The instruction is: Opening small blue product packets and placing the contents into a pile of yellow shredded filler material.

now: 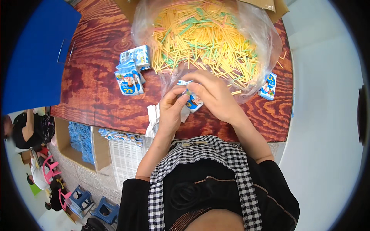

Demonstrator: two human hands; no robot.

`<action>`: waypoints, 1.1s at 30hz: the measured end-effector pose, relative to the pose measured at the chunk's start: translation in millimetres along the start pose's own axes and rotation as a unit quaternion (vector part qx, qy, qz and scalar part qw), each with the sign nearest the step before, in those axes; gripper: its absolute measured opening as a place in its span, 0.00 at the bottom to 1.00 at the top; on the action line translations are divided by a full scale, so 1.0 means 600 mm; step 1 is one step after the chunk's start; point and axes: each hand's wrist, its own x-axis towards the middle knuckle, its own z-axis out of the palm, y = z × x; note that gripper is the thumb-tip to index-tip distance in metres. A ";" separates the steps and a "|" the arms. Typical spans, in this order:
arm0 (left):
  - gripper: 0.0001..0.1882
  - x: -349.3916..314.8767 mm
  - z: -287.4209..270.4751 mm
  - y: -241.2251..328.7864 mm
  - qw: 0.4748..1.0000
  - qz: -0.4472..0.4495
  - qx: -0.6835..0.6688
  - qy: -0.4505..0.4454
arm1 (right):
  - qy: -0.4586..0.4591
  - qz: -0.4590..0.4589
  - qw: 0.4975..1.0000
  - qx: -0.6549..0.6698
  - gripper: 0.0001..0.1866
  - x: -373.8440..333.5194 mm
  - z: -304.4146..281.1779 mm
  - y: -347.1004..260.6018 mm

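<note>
The small packet (194, 103) between the two hands carries printing in blue with a small picture, largely covered by the fingers. Matching labels show on the packet pile (129, 82) toward the desk's left edge: light lettering on a blue patch, with striped blue-and-white ends. A lone packet (268, 87) by the desk's right edge bears the same kind of print, with a yellow mark.

A clear plastic bag (266, 50) lies spread at the far edge of the desk (104, 104), just beyond the hands, filled with thin sticks (208, 38) in yellow, green and pink; a few lie loose at its right. Cardboard flaps (264, 4) stand over it. A white crumpled item (152, 117) lies beside the left wrist, near the desk's near edge. Left of the person, below the desk, are a carton of blue packets (81, 140) and a white crate (124, 158).

The held packet is tilted, its striped end pointing up, near the middle of the desk's near edge. The left hand (172, 109) and right hand (216, 96) both pinch it, fingers closed.
</note>
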 end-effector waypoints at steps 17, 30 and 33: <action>0.14 -0.030 -0.016 0.081 0.967 0.049 0.241 -0.074 | -0.042 -0.069 0.997 -0.021 0.06 -0.002 0.020 -0.038; 0.07 0.037 -0.223 0.109 0.896 0.223 0.281 0.263 | 0.057 0.053 0.968 -0.238 0.14 -0.049 0.015 0.089; 0.09 0.072 -0.221 0.098 0.844 0.252 0.377 0.286 | 0.092 0.091 0.923 -0.362 0.16 -0.048 0.004 0.107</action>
